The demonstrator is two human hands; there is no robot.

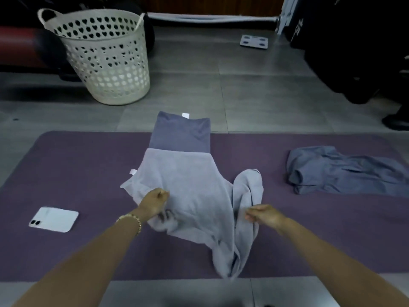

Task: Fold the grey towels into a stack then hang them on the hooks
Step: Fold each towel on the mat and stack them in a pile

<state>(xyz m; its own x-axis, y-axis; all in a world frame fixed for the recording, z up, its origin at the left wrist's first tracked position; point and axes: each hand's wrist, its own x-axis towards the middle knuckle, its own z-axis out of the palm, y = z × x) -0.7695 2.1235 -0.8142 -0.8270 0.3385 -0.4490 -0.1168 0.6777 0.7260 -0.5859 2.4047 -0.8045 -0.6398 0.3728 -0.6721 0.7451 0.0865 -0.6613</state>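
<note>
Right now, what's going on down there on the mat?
A person is folding grey towels on a purple mat. Both hands grip a light grey towel, the left hand at its left edge, the right hand on its bunched right side. A darker folded towel lies beyond it, and a crumpled towel lies to the right.

We look down on a grey tiled floor (pixel 265 89) in dim, even light. A purple mat (pixel 77 173) spreads across it from 9 to 3 o'clock. At 11 o'clock a white plastic basket (pixel 106 63) pierced with heart-shaped holes stands on the tiles. A white scale (pixel 254 42) lies at 1 o'clock, near a pale pipe (pixel 210 18) running along a dark wooden wall (pixel 210 5). Bulky black shapes (pixel 354 52) fill 2 o'clock. A white phone (pixel 54 219) lies on the mat at 8 o'clock.
</note>
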